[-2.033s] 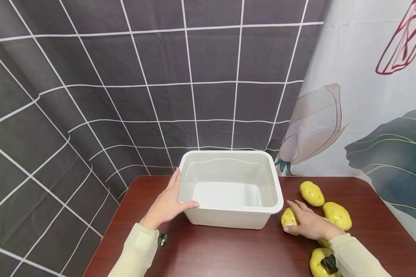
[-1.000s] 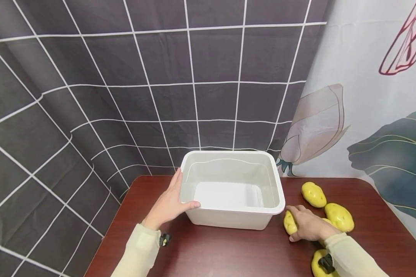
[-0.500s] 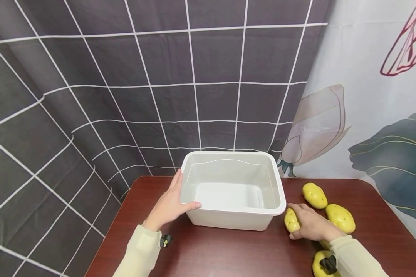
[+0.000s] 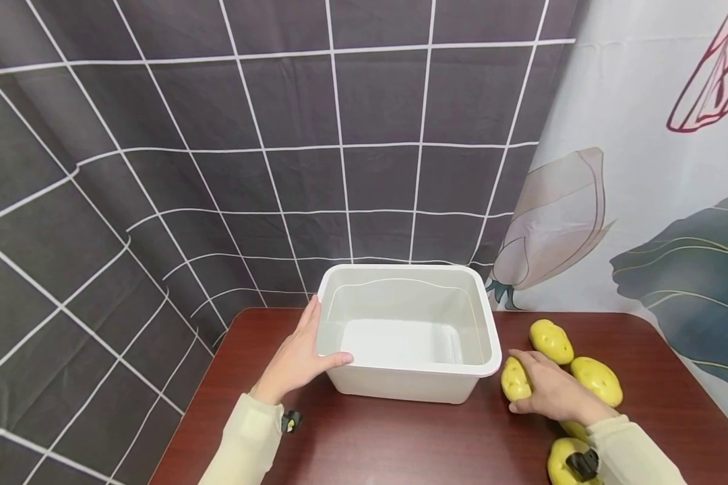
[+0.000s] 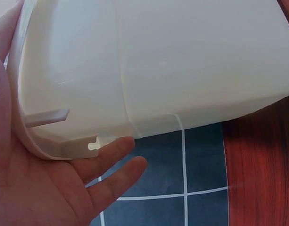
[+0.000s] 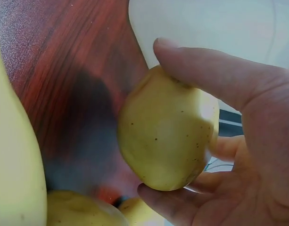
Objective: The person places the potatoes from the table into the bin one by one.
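Note:
My right hand (image 4: 555, 391) grips a yellow potato (image 4: 515, 380) just right of the white plastic bin (image 4: 409, 385). In the right wrist view, the thumb lies on one side of this speckled potato (image 6: 165, 132) and fingers on the other. A dark shadow falls on the table beside it; whether it is off the table I cannot tell. My left hand (image 4: 294, 360) rests against the bin's left front corner, thumb over the front rim. From the left wrist, two straight fingers (image 5: 117, 176) show along the outside of the bin (image 5: 149, 61); the rest are partly hidden. Nothing lies inside the bin.
Two potatoes lie behind my right hand, one farther back (image 4: 551, 341) and one to the right (image 4: 597, 381). Another potato (image 4: 563, 461) sits under my right wrist, with one more partly hidden. A dark gridded cloth (image 4: 267, 168) hangs behind the reddish-brown table (image 4: 364, 444).
My right fingers, spread over the potato two seconds ago, have closed round it. Over the last half second, hand and potato have shifted slightly right and back. The left hand stays on the bin.

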Demonstrator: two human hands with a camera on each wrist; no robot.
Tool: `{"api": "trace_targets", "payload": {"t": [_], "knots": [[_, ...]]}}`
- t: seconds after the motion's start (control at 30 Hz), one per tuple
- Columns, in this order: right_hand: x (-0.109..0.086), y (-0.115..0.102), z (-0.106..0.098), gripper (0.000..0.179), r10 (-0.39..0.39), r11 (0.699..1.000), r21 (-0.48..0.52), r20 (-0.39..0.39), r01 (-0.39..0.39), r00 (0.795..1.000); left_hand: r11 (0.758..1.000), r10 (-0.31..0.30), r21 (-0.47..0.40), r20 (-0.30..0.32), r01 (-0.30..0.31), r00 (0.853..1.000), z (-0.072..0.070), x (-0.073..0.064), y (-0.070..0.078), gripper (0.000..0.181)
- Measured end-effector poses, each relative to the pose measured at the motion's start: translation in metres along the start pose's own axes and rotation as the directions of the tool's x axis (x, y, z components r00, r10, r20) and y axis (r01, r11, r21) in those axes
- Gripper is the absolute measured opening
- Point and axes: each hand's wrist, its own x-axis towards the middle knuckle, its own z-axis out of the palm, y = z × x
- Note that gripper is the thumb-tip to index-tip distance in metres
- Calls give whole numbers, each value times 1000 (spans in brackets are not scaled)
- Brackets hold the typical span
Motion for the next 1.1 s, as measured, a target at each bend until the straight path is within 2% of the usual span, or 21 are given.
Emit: {"api": "trace_targets", "payload": {"t": [0.43, 0.8, 1.1], "knots": [[-5, -2, -9, 99, -33, 999, 7, -87, 34, 996, 1000, 3, -9, -12, -3, 1000, 1, 0, -1, 123], [-8, -1, -17, 102, -3, 1000, 21, -87, 5, 996, 1000, 10, -28, -18, -11, 1000, 2, -1, -1, 118], [-9, -4, -23, 102, -33, 999, 12, -120, 34, 992, 1000, 7, -6, -14, -7, 1000, 1, 0, -2, 123]]}}
